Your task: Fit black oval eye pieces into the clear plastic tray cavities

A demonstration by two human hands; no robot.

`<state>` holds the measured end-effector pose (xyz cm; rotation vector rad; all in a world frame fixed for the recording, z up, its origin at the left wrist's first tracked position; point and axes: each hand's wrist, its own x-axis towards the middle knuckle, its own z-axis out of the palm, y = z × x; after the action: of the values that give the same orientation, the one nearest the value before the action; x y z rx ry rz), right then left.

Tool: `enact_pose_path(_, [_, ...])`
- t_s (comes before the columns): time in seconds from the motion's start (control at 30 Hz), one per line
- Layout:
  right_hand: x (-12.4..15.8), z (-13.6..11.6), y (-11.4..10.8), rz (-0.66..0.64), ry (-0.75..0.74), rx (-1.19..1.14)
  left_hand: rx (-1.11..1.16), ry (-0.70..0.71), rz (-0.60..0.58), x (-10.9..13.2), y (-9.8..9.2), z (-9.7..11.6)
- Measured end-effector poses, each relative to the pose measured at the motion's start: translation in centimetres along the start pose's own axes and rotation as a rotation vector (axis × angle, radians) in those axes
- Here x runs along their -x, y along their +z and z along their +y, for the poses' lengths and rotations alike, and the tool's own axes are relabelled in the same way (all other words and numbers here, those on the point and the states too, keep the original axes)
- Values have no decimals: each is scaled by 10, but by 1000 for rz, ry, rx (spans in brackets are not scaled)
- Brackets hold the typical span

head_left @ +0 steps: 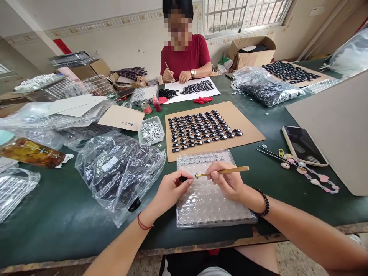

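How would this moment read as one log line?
left hand: pinches small black piece; right hand: holds wooden stick, tip near that piece; under hands: clear plastic tray; beyond: cardboard bearing shiny pieces

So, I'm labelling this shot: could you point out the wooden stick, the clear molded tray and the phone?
Wooden stick point(230, 170): head view, on its shaft.
Clear molded tray point(213, 207): head view, near part of its surface.
Phone point(304, 145): head view, middle of its dark screen.

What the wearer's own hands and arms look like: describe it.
The left hand and right hand are ungloved, and no sleeves show. On the left is a thin red bracelet; on the right, a bumpy black bracelet, beaded or coiled.
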<state>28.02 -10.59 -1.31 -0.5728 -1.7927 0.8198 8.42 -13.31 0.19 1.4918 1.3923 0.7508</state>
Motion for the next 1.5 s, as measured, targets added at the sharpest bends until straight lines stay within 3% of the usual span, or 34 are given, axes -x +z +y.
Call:
enact_pose_path(0.17, [-3, -6, -1, -92, -86, 37, -97, 36, 2, -1, 3, -2])
enact_pose_path(0.33, [-6, -10, -1, -188, -148, 219, -157, 48, -1, 1, 4, 1])
enact_pose_path(0.9, [-1, -1, 4, -251, -292, 335, -166, 97, 7, -1, 5, -3])
enact_pose_path(1.23, [0, 1, 3, -291, -263, 322, -201, 95, 0, 0, 5, 0])
enact_pose_path(1.43, [-2, -8, 6, -409, -259, 393, -185, 103, 57, 2, 10, 1])
enact_pose_path(1.5, [-5, -8, 5, -398, -158, 312, -168, 104, 59, 3, 11, -1])
